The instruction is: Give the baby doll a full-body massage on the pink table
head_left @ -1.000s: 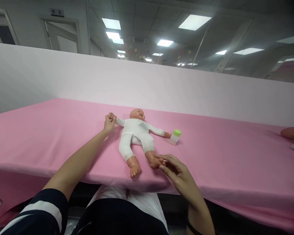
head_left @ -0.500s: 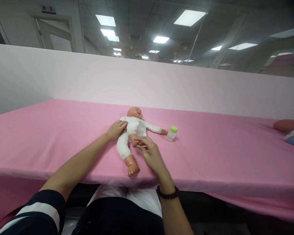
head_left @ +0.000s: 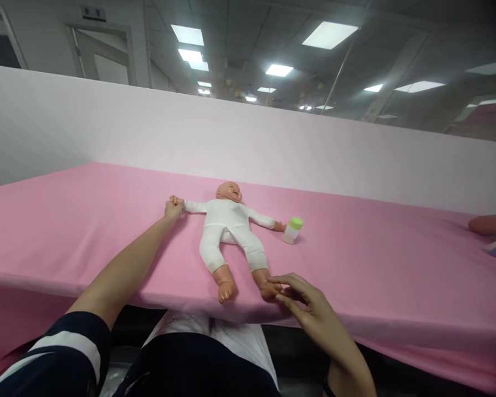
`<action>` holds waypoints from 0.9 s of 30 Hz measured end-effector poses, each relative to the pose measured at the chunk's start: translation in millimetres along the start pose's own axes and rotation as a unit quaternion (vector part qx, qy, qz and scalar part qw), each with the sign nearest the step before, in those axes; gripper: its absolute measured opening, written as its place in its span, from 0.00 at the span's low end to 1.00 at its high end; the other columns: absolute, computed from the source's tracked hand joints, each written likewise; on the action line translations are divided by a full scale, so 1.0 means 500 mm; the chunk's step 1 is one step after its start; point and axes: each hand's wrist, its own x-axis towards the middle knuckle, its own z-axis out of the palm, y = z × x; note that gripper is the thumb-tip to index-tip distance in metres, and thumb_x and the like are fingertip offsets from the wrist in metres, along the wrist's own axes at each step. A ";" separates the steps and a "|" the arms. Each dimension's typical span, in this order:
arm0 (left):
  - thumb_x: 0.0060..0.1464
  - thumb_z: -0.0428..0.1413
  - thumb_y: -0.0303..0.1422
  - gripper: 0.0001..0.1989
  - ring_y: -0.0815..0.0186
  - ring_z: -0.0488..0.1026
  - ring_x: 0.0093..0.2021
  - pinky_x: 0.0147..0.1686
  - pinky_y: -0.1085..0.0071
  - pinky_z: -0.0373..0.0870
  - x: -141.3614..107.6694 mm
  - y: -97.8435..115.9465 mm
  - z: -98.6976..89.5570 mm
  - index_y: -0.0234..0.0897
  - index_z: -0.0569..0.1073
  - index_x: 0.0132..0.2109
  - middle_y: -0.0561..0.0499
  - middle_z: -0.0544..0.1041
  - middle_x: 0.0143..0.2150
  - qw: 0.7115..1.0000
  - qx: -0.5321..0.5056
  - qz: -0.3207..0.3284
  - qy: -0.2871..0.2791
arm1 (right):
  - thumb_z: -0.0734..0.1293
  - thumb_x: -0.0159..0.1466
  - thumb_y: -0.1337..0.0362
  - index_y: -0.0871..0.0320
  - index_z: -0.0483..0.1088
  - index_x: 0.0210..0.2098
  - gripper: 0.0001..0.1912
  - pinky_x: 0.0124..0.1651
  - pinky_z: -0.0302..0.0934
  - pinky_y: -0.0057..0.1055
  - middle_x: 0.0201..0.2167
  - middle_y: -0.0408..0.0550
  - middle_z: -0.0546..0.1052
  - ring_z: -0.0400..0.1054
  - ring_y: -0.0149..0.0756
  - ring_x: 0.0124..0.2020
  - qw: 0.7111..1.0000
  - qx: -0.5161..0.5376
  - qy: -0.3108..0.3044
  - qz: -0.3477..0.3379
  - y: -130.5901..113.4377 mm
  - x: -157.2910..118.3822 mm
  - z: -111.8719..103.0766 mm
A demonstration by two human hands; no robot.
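Note:
On the pink-covered table (head_left: 355, 264) a baby doll (head_left: 228, 219) with a white cloth body lies on its back, its head away from me. Its arms are spread and both legs point toward me. At the far left, my left hand (head_left: 174, 209) is closed around the doll's hand. My right hand (head_left: 308, 303) pinches the toes of the doll's foot on the right, near the table's front edge. Touching or very near the doll's other hand stands a small bottle (head_left: 291, 230) with a green cap, slightly tilted.
A low white wall (head_left: 231, 143) runs along the table's back, with glass above it. At the right edge lies another doll-like thing (head_left: 491, 225), partly cut off, with white and blue parts.
My left hand has moved from the doll's side out to its hand, and that arm is now stretched left. My right hand has drawn the bent leg down and right, straightening it.

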 end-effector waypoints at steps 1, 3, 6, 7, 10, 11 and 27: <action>0.60 0.58 0.32 0.10 0.65 0.71 0.34 0.37 0.68 0.70 -0.002 0.001 -0.001 0.40 0.62 0.42 0.53 0.68 0.33 1.000 0.008 -0.007 0.005 | 0.66 0.70 0.57 0.51 0.77 0.48 0.11 0.47 0.71 0.34 0.44 0.49 0.79 0.75 0.41 0.45 1.000 0.001 -0.001 0.002 0.007 0.000 0.000; 0.60 0.58 0.33 0.11 0.63 0.72 0.36 0.38 0.66 0.70 -0.015 0.010 0.003 0.39 0.63 0.44 0.50 0.70 0.35 0.999 0.030 0.007 0.008 | 0.65 0.71 0.57 0.50 0.77 0.49 0.11 0.50 0.71 0.34 0.47 0.49 0.78 0.74 0.40 0.48 1.000 0.013 0.005 -0.011 0.008 0.012 0.006; 0.61 0.56 0.32 0.12 0.60 0.74 0.42 0.44 0.64 0.70 -0.054 0.036 0.021 0.39 0.66 0.51 0.45 0.76 0.46 0.984 0.075 0.149 -0.060 | 0.65 0.72 0.58 0.49 0.76 0.50 0.11 0.54 0.69 0.34 0.50 0.48 0.77 0.72 0.40 0.53 0.998 0.035 0.035 -0.048 -0.022 0.056 0.023; 0.62 0.55 0.32 0.13 0.59 0.75 0.45 0.46 0.63 0.70 -0.069 0.045 0.028 0.40 0.67 0.53 0.45 0.77 0.49 0.966 0.099 0.215 -0.099 | 0.65 0.72 0.59 0.50 0.76 0.49 0.10 0.55 0.69 0.34 0.50 0.48 0.77 0.72 0.40 0.53 0.996 0.043 0.043 -0.057 -0.034 0.077 0.031; 0.62 0.53 0.30 0.13 0.57 0.73 0.53 0.53 0.61 0.68 -0.107 0.064 0.046 0.43 0.72 0.53 0.47 0.78 0.53 0.889 0.175 0.367 -0.210 | 0.63 0.72 0.63 0.51 0.76 0.50 0.11 0.55 0.69 0.34 0.51 0.48 0.77 0.72 0.39 0.52 0.995 0.071 0.022 -0.073 -0.061 0.148 0.066; 0.62 0.53 0.30 0.13 0.57 0.72 0.54 0.54 0.61 0.68 -0.115 0.067 0.049 0.44 0.73 0.52 0.48 0.78 0.52 0.867 0.193 0.395 -0.234 | 0.63 0.72 0.65 0.51 0.76 0.49 0.12 0.55 0.69 0.34 0.51 0.48 0.77 0.72 0.39 0.52 0.994 0.075 0.018 -0.077 -0.063 0.170 0.080; 0.63 0.56 0.38 0.12 0.63 0.76 0.49 0.44 0.70 0.71 0.003 0.006 -0.008 0.38 0.62 0.47 0.44 0.75 0.51 0.994 0.110 -0.017 0.020 | 0.71 0.67 0.53 0.52 0.78 0.49 0.15 0.57 0.70 0.36 0.49 0.51 0.78 0.73 0.44 0.53 0.992 0.112 0.049 0.033 0.062 0.005 0.008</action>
